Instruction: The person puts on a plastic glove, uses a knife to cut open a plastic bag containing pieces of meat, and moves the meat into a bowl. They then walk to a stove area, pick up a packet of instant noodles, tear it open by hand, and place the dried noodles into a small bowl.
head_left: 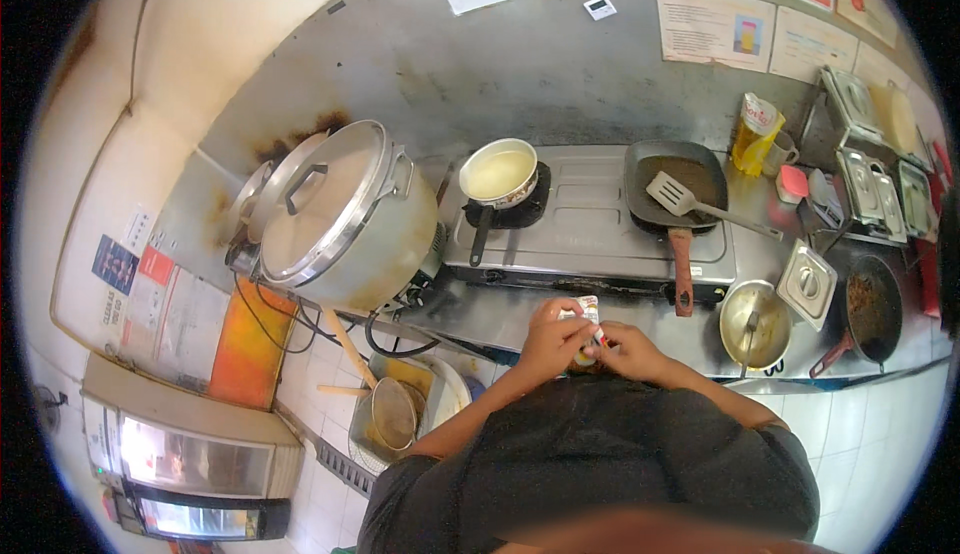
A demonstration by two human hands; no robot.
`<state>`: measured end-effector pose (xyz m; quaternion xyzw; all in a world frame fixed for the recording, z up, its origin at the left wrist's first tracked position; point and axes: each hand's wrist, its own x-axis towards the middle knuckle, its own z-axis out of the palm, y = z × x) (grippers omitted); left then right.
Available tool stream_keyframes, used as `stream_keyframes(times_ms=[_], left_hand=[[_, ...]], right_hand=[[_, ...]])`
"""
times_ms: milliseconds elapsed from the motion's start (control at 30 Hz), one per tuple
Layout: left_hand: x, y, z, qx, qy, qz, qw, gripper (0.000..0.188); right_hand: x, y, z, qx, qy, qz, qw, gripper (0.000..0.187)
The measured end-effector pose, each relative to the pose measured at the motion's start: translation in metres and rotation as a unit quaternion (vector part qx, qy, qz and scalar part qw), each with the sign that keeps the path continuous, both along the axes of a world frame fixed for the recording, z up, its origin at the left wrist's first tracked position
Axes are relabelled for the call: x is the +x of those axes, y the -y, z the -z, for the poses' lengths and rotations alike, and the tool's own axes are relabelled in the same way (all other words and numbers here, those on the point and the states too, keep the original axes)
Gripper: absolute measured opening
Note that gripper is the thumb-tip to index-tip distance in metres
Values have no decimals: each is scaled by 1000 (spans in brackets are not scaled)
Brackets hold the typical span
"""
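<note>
Both my hands meet just in front of the counter's front edge. A small white packet with coloured print (591, 308) stands up between them. My left hand (552, 340) has its fingers closed round the packet's left side. On the other side, my right hand (632, 352) pinches its lower right part, where a bit of red and white shows by the fingertips. My fingers hide much of the packet. Behind my hands is the two-burner gas stove (585, 214). On its left burner sits a small saucepan (500, 172) with pale yellow liquid inside.
A square frying pan (668, 169) carries a slotted turner (690, 198) across it. At left stands a large lidded cooker (345, 224). To the right are a metal bowl (738, 326), a round frying pan (872, 304) and a steel lid (808, 284). A strainer (393, 416) lies lower left.
</note>
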<state>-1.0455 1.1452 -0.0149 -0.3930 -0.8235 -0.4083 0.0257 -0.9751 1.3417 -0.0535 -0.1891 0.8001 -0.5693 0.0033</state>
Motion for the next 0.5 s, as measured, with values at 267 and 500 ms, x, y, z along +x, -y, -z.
stream_keyframes(times_ms=[267, 500], left_hand=[[-9, -18, -2, 14, 124, -21, 992, 62], [6, -53, -19, 159, 310, 81, 934, 70]], right_hand=[[7, -10, -20, -77, -75, 302, 947, 35], [10, -18, -42, -31, -184, 212, 959, 35]])
